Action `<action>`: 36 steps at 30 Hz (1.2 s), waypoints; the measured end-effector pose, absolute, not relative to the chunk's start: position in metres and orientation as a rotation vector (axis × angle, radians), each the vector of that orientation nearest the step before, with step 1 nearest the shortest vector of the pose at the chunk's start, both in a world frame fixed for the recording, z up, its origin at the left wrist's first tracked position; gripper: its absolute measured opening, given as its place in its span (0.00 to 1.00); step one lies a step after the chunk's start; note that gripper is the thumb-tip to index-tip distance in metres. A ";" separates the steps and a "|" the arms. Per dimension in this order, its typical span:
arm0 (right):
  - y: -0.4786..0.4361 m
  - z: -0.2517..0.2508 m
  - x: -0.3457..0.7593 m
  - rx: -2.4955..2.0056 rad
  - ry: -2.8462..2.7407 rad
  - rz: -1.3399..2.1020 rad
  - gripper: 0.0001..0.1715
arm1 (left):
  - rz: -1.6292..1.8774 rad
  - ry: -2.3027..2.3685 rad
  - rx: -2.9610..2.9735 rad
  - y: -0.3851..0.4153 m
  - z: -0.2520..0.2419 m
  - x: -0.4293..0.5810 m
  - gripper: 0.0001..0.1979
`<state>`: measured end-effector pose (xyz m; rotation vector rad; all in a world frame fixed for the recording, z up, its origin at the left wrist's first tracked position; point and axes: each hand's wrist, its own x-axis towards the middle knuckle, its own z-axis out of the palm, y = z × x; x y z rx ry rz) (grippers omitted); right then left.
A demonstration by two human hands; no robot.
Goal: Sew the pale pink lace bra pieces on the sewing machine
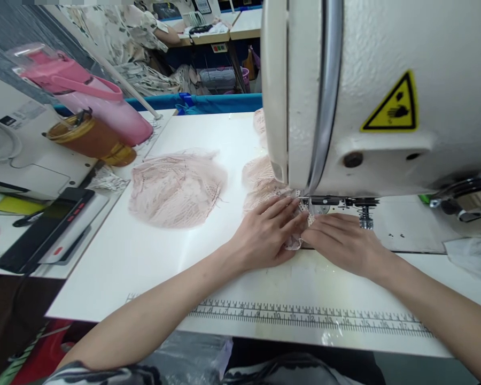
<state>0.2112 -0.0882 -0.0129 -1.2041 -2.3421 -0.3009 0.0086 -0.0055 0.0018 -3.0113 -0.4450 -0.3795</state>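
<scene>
A piece of pale pink lace fabric [258,179] runs under the presser foot of a white sewing machine [304,107]. My left hand [264,232] lies over this lace just left of the foot, its fingers bent down onto it and a fold showing between thumb and forefinger. Right of it, my right hand [340,240] pinches the lace edge in front of the foot, with its fingers pressed together. The fingertips of both hands nearly meet. The needle's point is hidden. Another pink lace piece [176,190] lies loosely on the white table to the left.
A printed ruler [280,315] runs along the table's front edge. At the left lie a pink bottle [88,96], an amber cup [92,139] and a black device [48,230]. A yellow warning sign [395,107] marks the machine head. Another person's arm [166,35] shows at the back.
</scene>
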 end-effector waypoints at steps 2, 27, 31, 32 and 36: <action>-0.088 -0.010 0.211 -1.214 -2.343 -0.393 0.14 | -0.383 -0.445 -3.006 -0.006 0.001 0.009 0.26; -0.088 -0.006 0.214 -1.157 -2.364 -0.388 0.13 | -0.554 -0.133 -2.932 0.000 -0.002 -0.001 0.18; -0.090 -0.015 0.211 -1.177 -2.362 -0.282 0.15 | -0.525 -0.129 -2.971 0.007 0.001 -0.004 0.19; -0.089 -0.016 0.211 -1.177 -2.367 -0.267 0.14 | -0.523 -0.131 -2.975 0.008 0.002 -0.004 0.19; -0.087 -0.018 0.212 -1.182 -2.373 -0.248 0.13 | -0.548 -0.135 -2.975 0.010 0.003 -0.003 0.18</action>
